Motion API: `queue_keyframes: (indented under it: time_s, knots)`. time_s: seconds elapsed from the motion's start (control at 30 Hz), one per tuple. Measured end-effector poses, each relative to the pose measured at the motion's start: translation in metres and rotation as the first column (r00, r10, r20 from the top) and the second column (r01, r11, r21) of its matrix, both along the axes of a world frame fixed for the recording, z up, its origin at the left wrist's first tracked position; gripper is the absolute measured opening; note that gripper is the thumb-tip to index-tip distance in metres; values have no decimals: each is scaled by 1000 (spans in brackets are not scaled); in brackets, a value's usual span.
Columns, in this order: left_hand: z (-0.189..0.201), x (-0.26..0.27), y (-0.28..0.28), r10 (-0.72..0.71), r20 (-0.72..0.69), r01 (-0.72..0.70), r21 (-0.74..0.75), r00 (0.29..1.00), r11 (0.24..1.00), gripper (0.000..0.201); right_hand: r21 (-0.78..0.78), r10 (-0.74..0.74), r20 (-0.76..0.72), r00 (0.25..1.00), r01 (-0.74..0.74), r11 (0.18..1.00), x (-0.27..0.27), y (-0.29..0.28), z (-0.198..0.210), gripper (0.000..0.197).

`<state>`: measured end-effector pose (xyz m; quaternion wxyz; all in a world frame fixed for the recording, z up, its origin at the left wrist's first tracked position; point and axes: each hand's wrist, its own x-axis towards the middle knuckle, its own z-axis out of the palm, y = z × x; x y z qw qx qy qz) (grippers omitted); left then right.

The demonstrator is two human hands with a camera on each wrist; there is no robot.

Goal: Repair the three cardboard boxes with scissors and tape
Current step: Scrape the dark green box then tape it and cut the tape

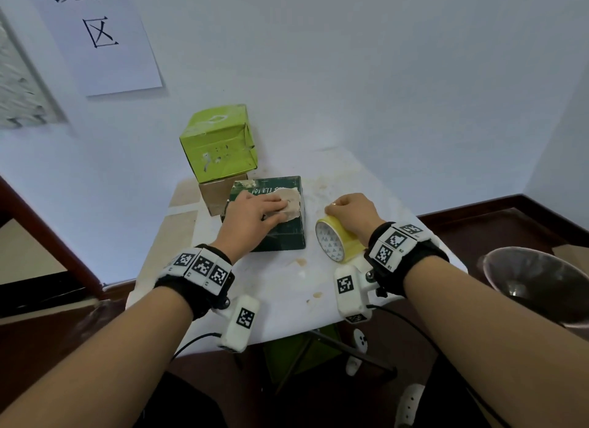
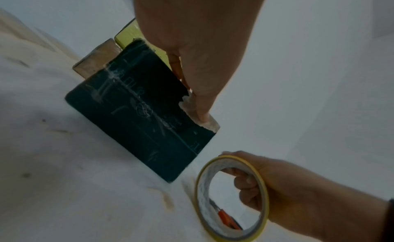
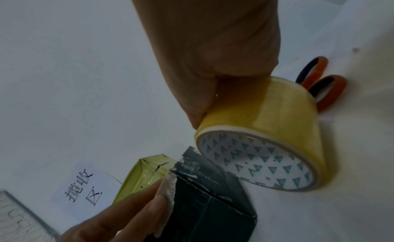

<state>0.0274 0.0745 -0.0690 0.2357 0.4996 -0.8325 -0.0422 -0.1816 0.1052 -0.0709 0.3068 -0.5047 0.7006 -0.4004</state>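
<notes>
The dark green box (image 1: 275, 219) lies flat at the table's (image 1: 287, 287) centre, left hand (image 1: 251, 219) pressing flat, straight-fingered, on its torn top. At its 3 o'clock, the right hand (image 1: 352, 212) grips the yellow tape roll (image 1: 336, 241). Orange-handled scissors (image 3: 322, 83) lie just beyond.

Head view bright, even, edges bowed; both wrist views dimmer, soft, grainy, strongly warped.

Left hand (image 1: 251, 219) flat, fingers straight — right hand (image 1: 352, 212) curled, gripping.
</notes>
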Motion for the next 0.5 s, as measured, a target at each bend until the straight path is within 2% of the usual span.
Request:
queue_keyframes:
  time_s: [0.1, 0.17, 0.27, 0.33, 0.5]
  knots:
    - [7, 7, -6, -77, -102, 88, 111, 992, 990, 28, -5, 6, 20, 1000, -6, 1000, 0, -2, -1, 26]
    - [13, 15, -8, -66, -131, 85, 139, 989, 987, 29, -3, 7, 17, 1000, -7, 1000, 0, -4, -3, 24]
    - [12, 23, -7, -37, -62, 43, 104, 997, 994, 36, 1, 9, 24, 1000, -9, 1000, -1, -6, -5, 19]
    - [9, 23, -5, -23, -67, 29, 88, 998, 996, 37, 1, 8, 26, 1000, -8, 1000, -2, -7, -6, 14]
    - [11, 15, 0, -77, -19, 77, 27, 997, 997, 36, 14, 8, 43, 999, -9, 1000, -2, -7, -7, 13]
